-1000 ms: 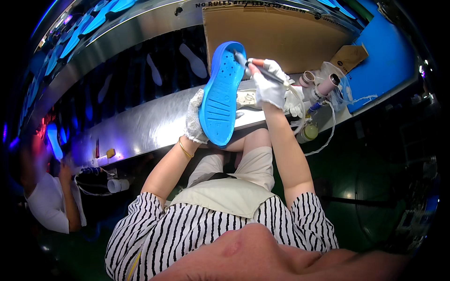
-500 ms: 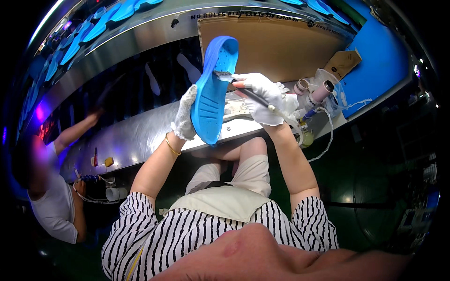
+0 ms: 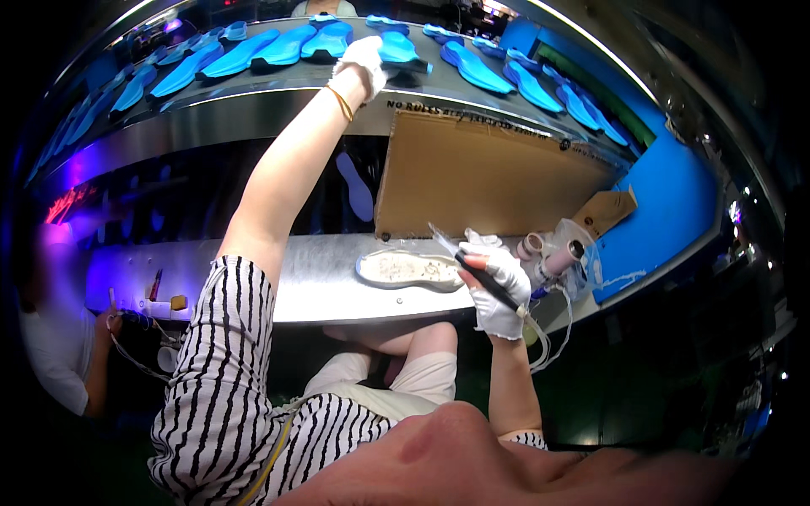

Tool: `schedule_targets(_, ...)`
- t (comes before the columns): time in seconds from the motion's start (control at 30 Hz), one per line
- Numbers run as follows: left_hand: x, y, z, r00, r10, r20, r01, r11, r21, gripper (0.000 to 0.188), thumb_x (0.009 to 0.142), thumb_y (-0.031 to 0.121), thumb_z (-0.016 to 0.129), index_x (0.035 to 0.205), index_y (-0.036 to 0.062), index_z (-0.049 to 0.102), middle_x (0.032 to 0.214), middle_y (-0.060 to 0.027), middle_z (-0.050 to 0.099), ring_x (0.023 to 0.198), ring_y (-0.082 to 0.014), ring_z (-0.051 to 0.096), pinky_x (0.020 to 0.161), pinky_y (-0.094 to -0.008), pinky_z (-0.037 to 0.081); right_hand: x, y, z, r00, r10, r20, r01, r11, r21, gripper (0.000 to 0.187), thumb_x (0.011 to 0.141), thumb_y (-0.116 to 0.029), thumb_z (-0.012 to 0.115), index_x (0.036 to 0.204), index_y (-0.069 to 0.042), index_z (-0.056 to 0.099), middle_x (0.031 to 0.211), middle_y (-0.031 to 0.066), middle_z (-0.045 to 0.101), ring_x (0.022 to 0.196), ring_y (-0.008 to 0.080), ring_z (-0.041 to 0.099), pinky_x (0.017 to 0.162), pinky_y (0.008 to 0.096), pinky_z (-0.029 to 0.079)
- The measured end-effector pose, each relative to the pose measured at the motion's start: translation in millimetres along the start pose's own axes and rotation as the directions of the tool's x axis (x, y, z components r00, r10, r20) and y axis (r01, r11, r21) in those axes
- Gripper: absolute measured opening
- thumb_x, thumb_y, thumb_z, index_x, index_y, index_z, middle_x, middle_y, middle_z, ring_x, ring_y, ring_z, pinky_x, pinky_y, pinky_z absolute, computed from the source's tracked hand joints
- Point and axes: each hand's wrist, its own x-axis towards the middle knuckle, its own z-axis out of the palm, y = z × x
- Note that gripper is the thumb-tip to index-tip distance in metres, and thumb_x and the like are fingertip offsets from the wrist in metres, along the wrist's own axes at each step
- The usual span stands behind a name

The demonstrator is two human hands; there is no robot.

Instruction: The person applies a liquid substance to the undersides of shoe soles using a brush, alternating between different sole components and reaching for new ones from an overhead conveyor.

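Note:
My left hand (image 3: 363,67), in a white glove, is stretched far out over the grey conveyor surface. Its fingers are at the left edge of a blue shoe sole (image 3: 396,48) and look closed on it, though the fingertips are partly hidden. Lower down, my gloved right hand (image 3: 498,291) is wrapped round a black-handled brush (image 3: 492,281) with a pale tube running from its end. The brush points up and left, above the steel ledge. Just left of it lies a white shoe sole (image 3: 405,268), flat on the ledge.
Blue soles (image 3: 283,45) line the conveyor (image 3: 354,80) on both sides of my left hand. A cardboard sheet (image 3: 498,177) stands behind the steel ledge (image 3: 325,291). Spools (image 3: 564,257) and a clear plastic bag stand at the right. Another person (image 3: 55,337) works at far left.
My left hand has carried the blue sole up and away to the conveyor. My right hand has moved down with the brush, off the sole. The white sole now shows fully.

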Motion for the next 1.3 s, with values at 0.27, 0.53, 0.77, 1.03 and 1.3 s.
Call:
schedule_targets(0.27, -31, -61, 25, 0.787, -0.098, -0.609, 0.089, 0.995, -0.045, 0.058, 0.08, 0.02, 0.055, 0.135, 0.0136, 0.038, 0.135, -0.0119, 0.043, 0.128, -0.0289, 0.036, 0.106, -0.0508, 0.022, 2, -3, 6, 0.999, 0.045, 0.024, -0.044, 0.999, -0.013, 0.028, 0.067, 0.013, 0.07, 0.091, -0.001, 0.066, 0.094, 0.0129, 0.065, 0.087, 0.0196, 0.063, 0.08, 0.0284, 0.049)
schedule_targets(0.53, -33, -116, 23, 0.968, -0.222, -0.113, 0.208, 0.97, -0.125, 0.038, 0.082, 0.038, 0.056, 0.113, 0.0162, 0.059, 0.11, -0.0113, 0.061, 0.104, -0.0291, 0.057, 0.085, -0.0489, 0.042, -10, 16, 21, 0.986, 0.16, 0.041, -0.164, 0.98, 0.117, 0.028, 0.068, 0.014, 0.069, 0.091, 0.0, 0.066, 0.094, 0.0122, 0.065, 0.087, 0.018, 0.062, 0.079, 0.0282, 0.049)
schedule_targets(0.77, -97, -160, 12, 0.958, -0.16, -0.236, 0.151, 0.987, -0.057, 0.023, 0.084, 0.032, 0.058, 0.098, 0.0134, 0.06, 0.093, -0.0097, 0.065, 0.092, -0.0268, 0.061, 0.085, -0.0428, 0.043, -7, 11, 40, 0.975, 0.197, 0.099, -0.206, 0.975, 0.085, 0.024, 0.069, 0.013, 0.068, 0.09, 0.001, 0.065, 0.091, 0.0096, 0.062, 0.083, 0.0153, 0.061, 0.075, 0.0251, 0.049)
schedule_targets(1.03, -114, -248, 34, 0.872, -0.422, -0.249, 0.47, 0.864, 0.182, 0.015, 0.083, 0.02, 0.056, 0.097, 0.0157, 0.06, 0.096, -0.0072, 0.065, 0.1, -0.0226, 0.059, 0.108, -0.0473, 0.022, -6, 14, 53, 0.955, 0.26, 0.144, -0.283, 0.942, 0.181, 0.025, 0.071, 0.013, 0.068, 0.092, 0.001, 0.064, 0.096, 0.0112, 0.064, 0.09, 0.0169, 0.062, 0.079, 0.0263, 0.049)
schedule_targets(1.3, -159, -189, 15, 0.796, -0.316, -0.517, 0.042, 0.88, -0.473, 0.024, 0.084, 0.024, 0.062, 0.103, 0.0105, 0.061, 0.106, -0.0035, 0.061, 0.103, -0.0218, 0.055, 0.098, -0.0341, 0.036, -19, 25, 45, 0.895, 0.42, 0.148, -0.445, 0.863, 0.238, 0.024, 0.072, 0.014, 0.066, 0.092, 0.0, 0.063, 0.093, 0.01, 0.064, 0.087, 0.015, 0.062, 0.079, 0.0258, 0.052)
